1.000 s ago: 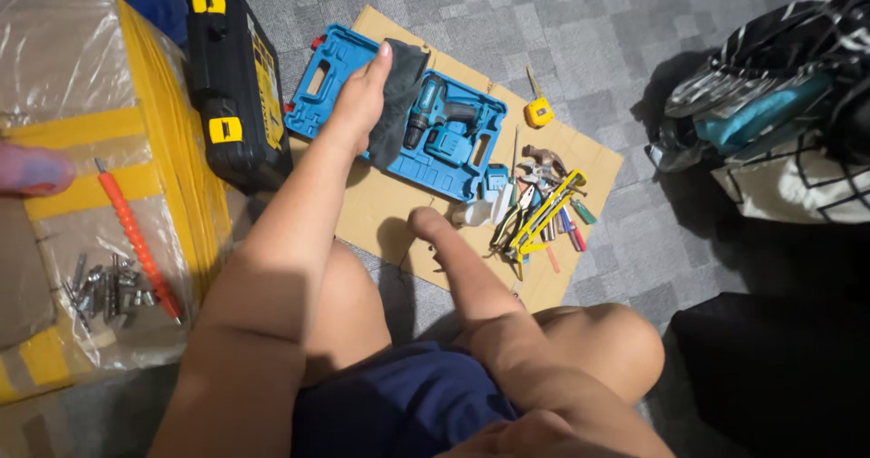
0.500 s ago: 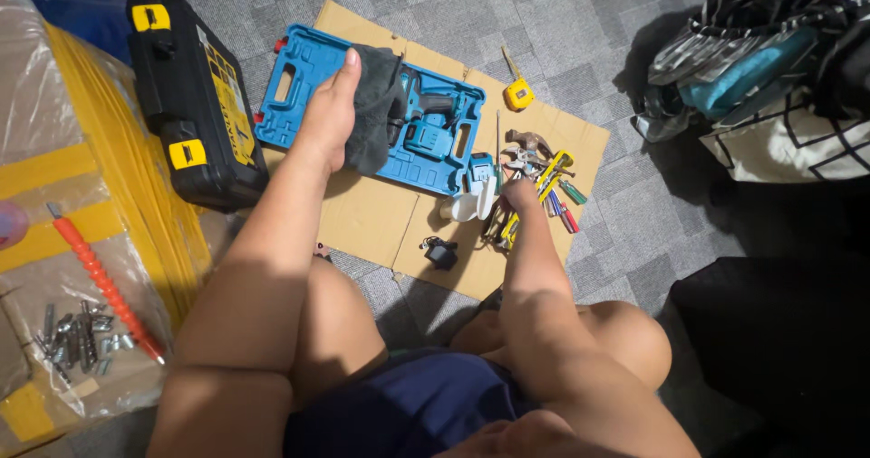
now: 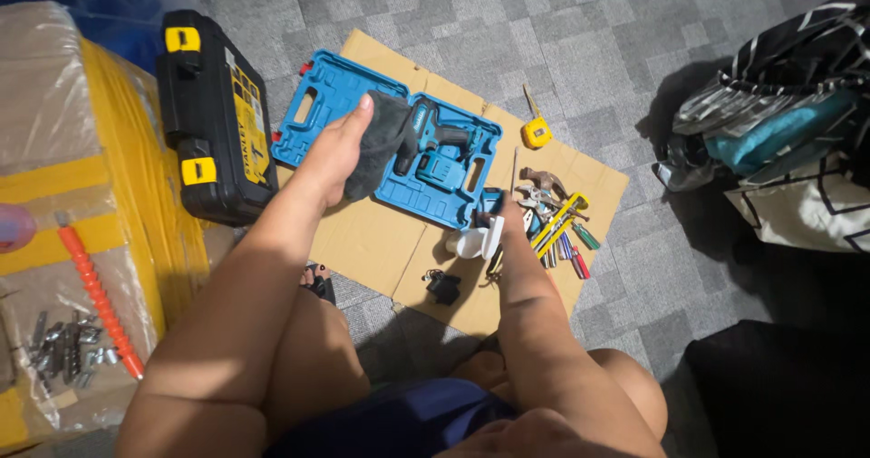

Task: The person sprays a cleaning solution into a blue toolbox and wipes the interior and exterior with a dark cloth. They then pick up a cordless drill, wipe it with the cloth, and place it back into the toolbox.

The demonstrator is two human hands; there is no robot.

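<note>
Left hand (image 3: 333, 150) grips a cloth (image 3: 379, 141) over the drill (image 3: 435, 136); right hand (image 3: 509, 224), grip hidden, could snag the tools (image 3: 553, 222).

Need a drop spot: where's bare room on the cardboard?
Bare cardboard sheet between the blue case and its near edge, left of the white object. Crowded: tool pile by the right hand; small black part near the front.

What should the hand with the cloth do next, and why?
Probably wipe down onto the drill. The left hand holds the grey cloth right beside it, over the open blue case, while the right hand is busy at the tool pile.
</note>
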